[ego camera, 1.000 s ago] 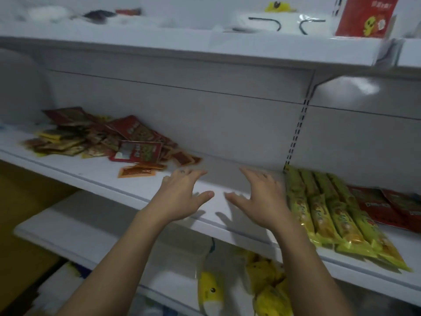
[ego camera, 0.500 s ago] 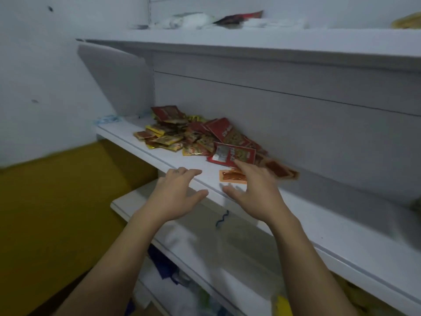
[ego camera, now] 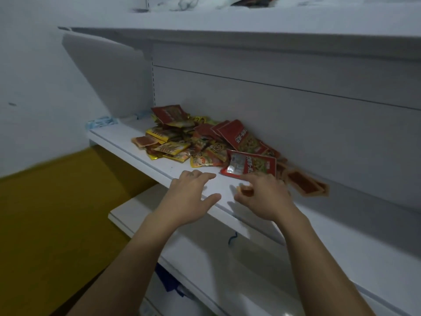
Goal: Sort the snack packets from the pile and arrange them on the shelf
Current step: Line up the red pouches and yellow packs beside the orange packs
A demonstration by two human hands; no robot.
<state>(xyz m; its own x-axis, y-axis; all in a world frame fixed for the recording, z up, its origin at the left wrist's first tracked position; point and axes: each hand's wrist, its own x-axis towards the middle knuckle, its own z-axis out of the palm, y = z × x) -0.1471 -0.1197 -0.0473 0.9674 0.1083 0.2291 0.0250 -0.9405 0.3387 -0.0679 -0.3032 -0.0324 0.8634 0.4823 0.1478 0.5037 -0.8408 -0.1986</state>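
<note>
So the pile (ego camera: 200, 142) of snack packets is sitting on the middle white shelf (ego camera: 136, 153), shoved toward the back panel and closer to the left end. It's a jumble of red, yellow and orange packs lying flat and overlapping each other. Nearest the front of the heap there's a big red packet (ego camera: 250, 166) with a clear window and white lettering, lying face up. Just right of that a flat orange packet (ego camera: 305, 183) lies against the back panel, pretty blurry. Both hands are over the front part of the shelf, just in front of the pile. The left hand (ego camera: 189, 195) is palm down, fingers loose and a bit spread, thumb sticking out over the front lip, not holding anything. The right hand (ego camera: 264, 197) has its fingers curled down, and it looks like thumb and forefinger are pinching a small orange packet (ego camera: 245, 190). Only a corner of it peeks out and it's smeared, so don't quote me on the grip. Its fingertips are right at the near edge of the red packet. Something pale blue (ego camera: 100, 122) lies at the shelf's far left end. There's an upper shelf (ego camera: 227, 35) overhead and a lower shelf (ego camera: 227, 265) under the forearms.
</note>
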